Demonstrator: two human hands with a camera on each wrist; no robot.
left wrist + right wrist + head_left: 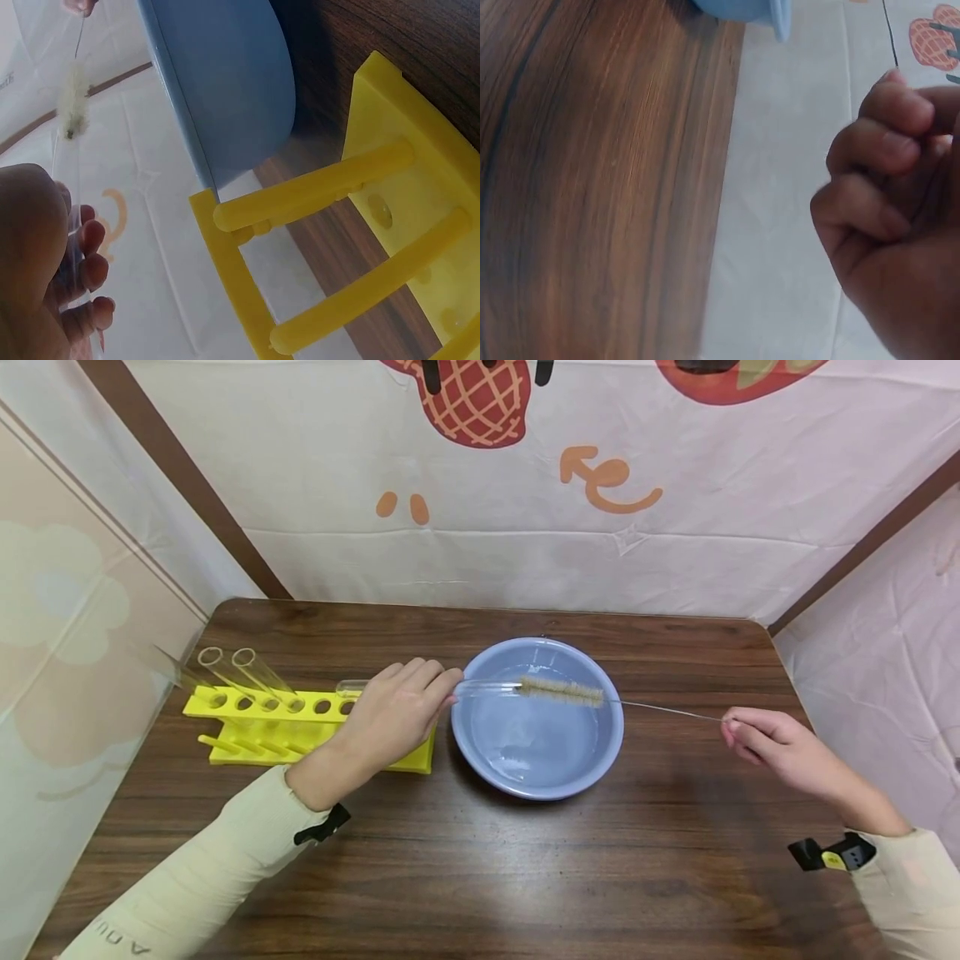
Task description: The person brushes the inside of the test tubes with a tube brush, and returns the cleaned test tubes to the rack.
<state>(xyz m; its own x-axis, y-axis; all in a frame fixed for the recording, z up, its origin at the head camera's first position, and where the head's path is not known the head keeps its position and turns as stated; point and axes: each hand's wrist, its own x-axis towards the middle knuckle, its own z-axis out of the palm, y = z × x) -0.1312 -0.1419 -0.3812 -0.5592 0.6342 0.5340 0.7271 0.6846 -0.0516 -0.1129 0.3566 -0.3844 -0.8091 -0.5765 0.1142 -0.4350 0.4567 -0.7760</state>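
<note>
My left hand (pixel 397 714) grips a clear glass test tube (pixel 487 688), held sideways with its rounded end to the left. Its mouth points right, over a blue basin (pixel 536 792) with water in it. A test tube brush (pixel 561 691) with pale tan bristles lies in line with the tube; its tip is at the mouth, and most of the bristles show outside. Far to the right, my right hand (pixel 780 747) pinches the end of the brush's thin wire handle (pixel 667 708). In the right wrist view the fingers (pixel 866 146) are curled.
Below and left of my left hand stands a yellow test tube rack (pixel 258 706) with pegs. Several glass tubes (pixel 258 670) lean in its holes at the left end. The basin sits right of the rack on a dark wooden table (pixel 495 868). A printed cloth (pixel 300 468) hangs behind.
</note>
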